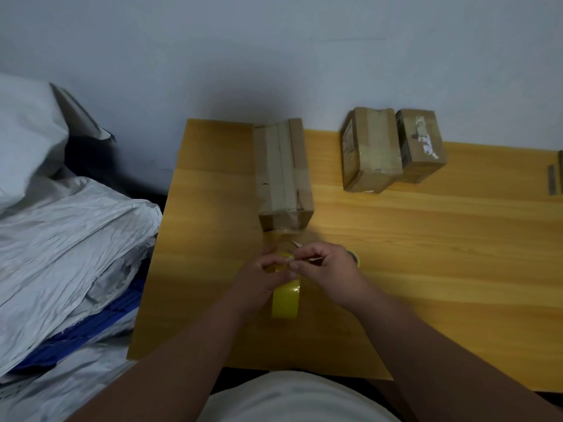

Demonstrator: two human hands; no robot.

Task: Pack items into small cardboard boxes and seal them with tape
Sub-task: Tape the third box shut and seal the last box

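A long cardboard box [285,172] lies on the wooden table [426,239], taped along its top, with clear tape trailing from its near end toward my hands. My left hand [262,278] grips a yellow tape roll [285,300] held on edge just in front of the box. My right hand [326,269] pinches the free end of the tape at the roll's top. Behind my right hand a second roll [355,257] is partly hidden. Two sealed small boxes stand at the back right: one [370,150] and another [422,144] side by side.
Crumpled white plastic bags [67,239] with something blue under them are piled left of the table. A small metal piece [556,178] lies at the far right edge. The grey wall stands right behind the table.
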